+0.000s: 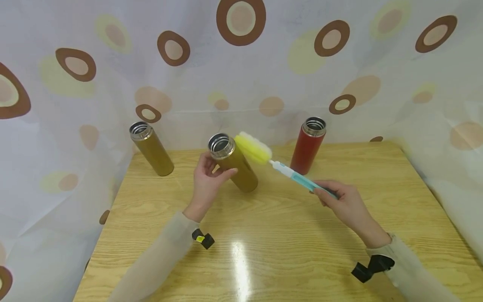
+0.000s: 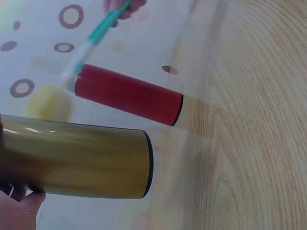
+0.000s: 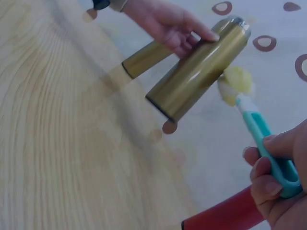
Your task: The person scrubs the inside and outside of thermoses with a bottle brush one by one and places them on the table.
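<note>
My left hand [image 1: 209, 180] holds an uncapped gold thermos bottle [image 1: 241, 172] just below its steel neck, thumb on the near side. The bottle's mouth faces up, and its base shows against the wall cloth in both wrist views. With my right hand [image 1: 341, 201] I grip the teal and white handle of a bottle brush [image 1: 299, 178]. Its yellow and white sponge head [image 1: 253, 147] lies beside the gold bottle's outer wall, below the rim, and overlaps it in the right wrist view. The tip of the sponge is partly hidden behind the bottle in the left wrist view.
A second gold bottle [image 1: 152, 151] stands uncapped at the back left of the wooden table [image 1: 286, 247]. An uncapped red bottle [image 1: 306, 149] stands at the back, right of centre, behind the brush handle. Patterned cloth [image 1: 241, 75] encloses the back and sides.
</note>
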The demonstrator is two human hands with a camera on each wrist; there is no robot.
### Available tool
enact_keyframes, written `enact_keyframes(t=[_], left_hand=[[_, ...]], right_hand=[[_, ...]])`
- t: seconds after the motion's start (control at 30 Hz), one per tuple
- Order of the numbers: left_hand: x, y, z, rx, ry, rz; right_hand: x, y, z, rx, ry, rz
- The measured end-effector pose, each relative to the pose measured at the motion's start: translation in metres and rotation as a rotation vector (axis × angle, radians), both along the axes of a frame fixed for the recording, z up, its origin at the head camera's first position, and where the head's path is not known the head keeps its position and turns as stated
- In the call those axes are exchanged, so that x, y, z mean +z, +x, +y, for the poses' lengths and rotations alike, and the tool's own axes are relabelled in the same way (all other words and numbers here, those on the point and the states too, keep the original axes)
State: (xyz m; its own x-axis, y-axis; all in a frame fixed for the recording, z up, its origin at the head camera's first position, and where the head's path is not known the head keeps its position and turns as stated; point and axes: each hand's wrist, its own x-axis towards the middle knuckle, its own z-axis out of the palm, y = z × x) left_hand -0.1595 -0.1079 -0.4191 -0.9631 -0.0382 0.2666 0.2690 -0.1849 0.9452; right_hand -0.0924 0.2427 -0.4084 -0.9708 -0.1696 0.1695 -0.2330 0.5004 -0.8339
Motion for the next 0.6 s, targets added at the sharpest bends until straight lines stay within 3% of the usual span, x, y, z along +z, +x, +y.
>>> enact_keyframes(t=[0.23,0.47,0.6], left_hand=[[0.003,0.0,-0.001,0.001,0.0,0.009],[0.0,-0.001,0.002,-0.031,0.007,-0.021],[0.002,0.0,0.003,-0.018,0.011,-0.01]], right_hand=[[-0.003,0.001,0.011,0.004,0.12,-0.017],[0.009,0.004,0.006,-0.023,-0.019,-0.003],[0.008,0.007,0.004,0.008,-0.006,-0.017]])
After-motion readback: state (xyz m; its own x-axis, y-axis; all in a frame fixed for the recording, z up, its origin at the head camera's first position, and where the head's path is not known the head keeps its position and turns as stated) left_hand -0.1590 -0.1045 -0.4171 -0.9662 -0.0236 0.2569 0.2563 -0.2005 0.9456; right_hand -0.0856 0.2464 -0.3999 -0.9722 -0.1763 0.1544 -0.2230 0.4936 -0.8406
